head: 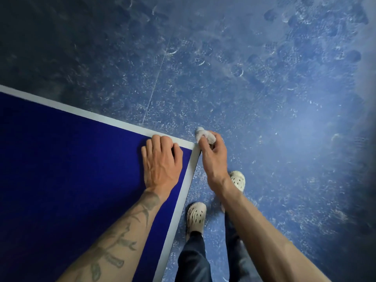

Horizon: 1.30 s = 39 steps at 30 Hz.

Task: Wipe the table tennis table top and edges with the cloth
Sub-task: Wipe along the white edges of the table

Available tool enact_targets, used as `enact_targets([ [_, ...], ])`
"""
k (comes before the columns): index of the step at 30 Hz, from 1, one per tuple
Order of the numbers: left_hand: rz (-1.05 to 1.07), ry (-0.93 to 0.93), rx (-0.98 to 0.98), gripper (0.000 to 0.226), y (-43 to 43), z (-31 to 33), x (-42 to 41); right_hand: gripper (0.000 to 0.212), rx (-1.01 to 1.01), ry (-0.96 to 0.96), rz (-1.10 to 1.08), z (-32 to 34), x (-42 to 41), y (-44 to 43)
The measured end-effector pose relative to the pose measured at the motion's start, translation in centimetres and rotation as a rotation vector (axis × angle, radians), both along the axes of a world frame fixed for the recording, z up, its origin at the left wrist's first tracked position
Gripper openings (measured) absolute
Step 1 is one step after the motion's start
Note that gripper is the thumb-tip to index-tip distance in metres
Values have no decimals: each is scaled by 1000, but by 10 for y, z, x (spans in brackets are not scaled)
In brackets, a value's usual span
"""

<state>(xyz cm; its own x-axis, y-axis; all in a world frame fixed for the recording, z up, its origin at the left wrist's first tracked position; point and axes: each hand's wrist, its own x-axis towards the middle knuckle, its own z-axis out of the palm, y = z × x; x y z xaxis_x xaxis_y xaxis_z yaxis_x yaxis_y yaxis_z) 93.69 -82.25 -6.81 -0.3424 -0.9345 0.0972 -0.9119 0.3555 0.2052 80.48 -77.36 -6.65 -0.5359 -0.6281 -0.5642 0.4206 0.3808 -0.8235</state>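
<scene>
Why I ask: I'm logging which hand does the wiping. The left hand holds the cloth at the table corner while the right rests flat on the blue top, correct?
Not quite: the hands are swapped. In the head view, the right hand grips the cloth at the table corner, while the left hand rests on the blue top.

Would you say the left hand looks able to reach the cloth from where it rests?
Probably yes. The left hand rests on the table top by the corner, and the cloth is bunched in the right hand just past that corner, with nothing between them.
</scene>
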Motion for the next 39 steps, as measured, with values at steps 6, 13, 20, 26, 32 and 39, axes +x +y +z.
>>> enact_targets([
  [6,25,-4,38,17,-2,1,1,12,33,-13,716,-10,-68,-29],
  [13,271,53,46,18,-10,7,2,2,93,43,1028,-7,-64,-78],
  [20,631,81,-8,16,-80,14,32,4,73,-81,1144,-1,-95,-63],
  [26,853,105,-77,13,-125,6,46,11,34,-56,1255,1,-63,-114],
  [32,900,99,-46,12,-123,5,48,9,-40,22,1286,5,5,-184],
  [39,1113,97,-11,10,-128,4,49,28,36,90,1361,2,-13,-172],
])
